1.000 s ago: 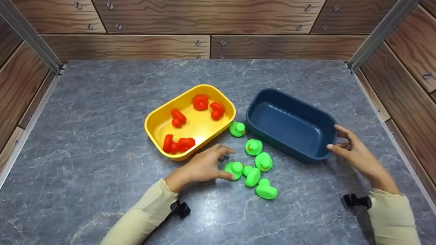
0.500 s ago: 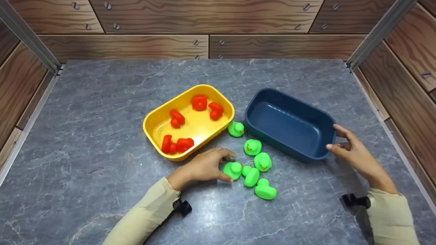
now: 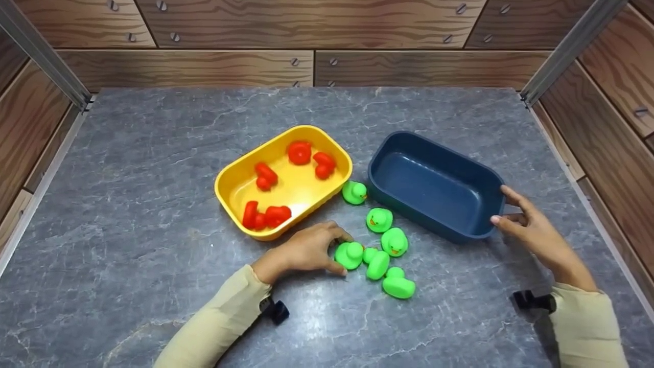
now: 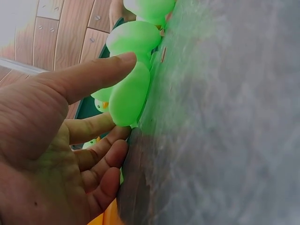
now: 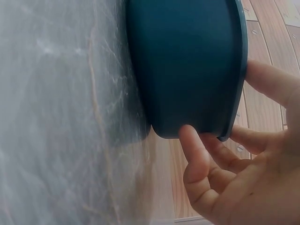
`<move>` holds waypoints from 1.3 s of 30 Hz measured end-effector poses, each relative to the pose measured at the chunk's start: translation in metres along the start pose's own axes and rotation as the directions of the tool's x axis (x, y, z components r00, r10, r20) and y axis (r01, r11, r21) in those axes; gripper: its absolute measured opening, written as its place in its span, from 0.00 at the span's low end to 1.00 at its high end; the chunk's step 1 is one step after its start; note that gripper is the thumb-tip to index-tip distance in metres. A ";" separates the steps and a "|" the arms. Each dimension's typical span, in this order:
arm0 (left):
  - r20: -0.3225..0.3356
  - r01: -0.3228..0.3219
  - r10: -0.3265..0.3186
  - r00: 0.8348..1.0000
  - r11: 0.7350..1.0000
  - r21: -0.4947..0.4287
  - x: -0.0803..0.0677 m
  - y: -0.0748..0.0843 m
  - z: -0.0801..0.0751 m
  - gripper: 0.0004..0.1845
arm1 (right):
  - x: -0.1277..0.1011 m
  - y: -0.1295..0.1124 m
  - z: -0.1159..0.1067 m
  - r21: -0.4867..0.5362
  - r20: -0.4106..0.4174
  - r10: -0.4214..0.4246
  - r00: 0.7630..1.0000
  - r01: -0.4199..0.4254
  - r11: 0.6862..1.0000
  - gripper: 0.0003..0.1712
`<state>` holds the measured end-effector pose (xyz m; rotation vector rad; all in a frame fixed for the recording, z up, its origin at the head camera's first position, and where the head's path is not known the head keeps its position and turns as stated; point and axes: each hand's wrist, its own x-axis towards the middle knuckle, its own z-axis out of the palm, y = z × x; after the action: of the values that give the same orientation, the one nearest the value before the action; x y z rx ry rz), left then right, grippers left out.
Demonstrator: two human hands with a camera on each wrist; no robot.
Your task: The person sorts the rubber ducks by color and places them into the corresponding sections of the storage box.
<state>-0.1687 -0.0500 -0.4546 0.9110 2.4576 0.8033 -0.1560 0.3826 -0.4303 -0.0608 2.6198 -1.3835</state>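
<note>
My left hand (image 3: 309, 250) is low over the table, its thumb and fingers on either side of a green rubber duck (image 3: 349, 256). In the left wrist view the thumb stretches straight across that duck, and a fingertip is right at its edge. Several other green ducks (image 3: 395, 242) lie close by, between the two tubs. On the right, my right hand (image 3: 539, 237) holds the near end of the dark blue tub (image 3: 434, 227). Thumb and index are at its rim, while other fingers touch the outer wall in the right wrist view. The tub's inside shows bare.
A yellow tub (image 3: 278, 145) with several red toys, like small ducks (image 3: 300, 153), stands left of the blue one. One green duck (image 3: 354, 192) sits in the gap between the tubs. Wood-patterned walls (image 3: 235, 25) bound the grey marbled table (image 3: 127, 214).
My left hand has shifted slightly, its thumb passing from over the nearest green duck to beside it. My right hand and both tubs stay as they were.
</note>
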 end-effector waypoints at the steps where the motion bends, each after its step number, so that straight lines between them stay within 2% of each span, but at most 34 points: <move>1: -0.001 0.000 0.000 1.000 1.000 -0.002 0.000 0.000 0.000 0.32 | 0.000 0.000 0.000 0.002 0.000 0.001 1.000 -0.001 1.000 0.42; 7: -0.025 -0.008 0.008 1.000 1.000 -0.017 0.001 -0.001 0.001 0.29 | 0.000 0.000 -0.001 -0.003 0.001 0.013 1.000 -0.013 1.000 0.42; 16: -0.022 0.035 -0.035 0.999 0.999 -0.009 0.001 0.002 0.003 0.27 | 0.000 0.003 -0.001 -0.003 -0.003 0.021 1.000 -0.021 1.000 0.43; 24: -0.062 0.054 -0.056 0.997 0.998 -0.040 0.001 0.002 0.002 0.24 | 0.001 0.003 0.001 0.027 -0.005 0.008 1.000 -0.007 1.000 0.42; 32: -0.021 0.065 -0.065 0.998 0.998 0.002 -0.002 0.003 0.003 0.28 | 0.001 0.003 0.002 0.047 0.000 0.014 1.000 -0.014 0.999 0.43; 39: -0.028 0.042 -0.040 0.999 0.998 0.054 -0.003 0.004 0.002 0.28 | 0.001 0.003 0.002 0.061 0.005 -0.004 1.000 0.003 0.998 0.43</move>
<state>-0.1638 -0.0485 -0.4529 0.8713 2.5245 0.7432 -0.1562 0.3823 -0.4341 -0.0610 2.5726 -1.4608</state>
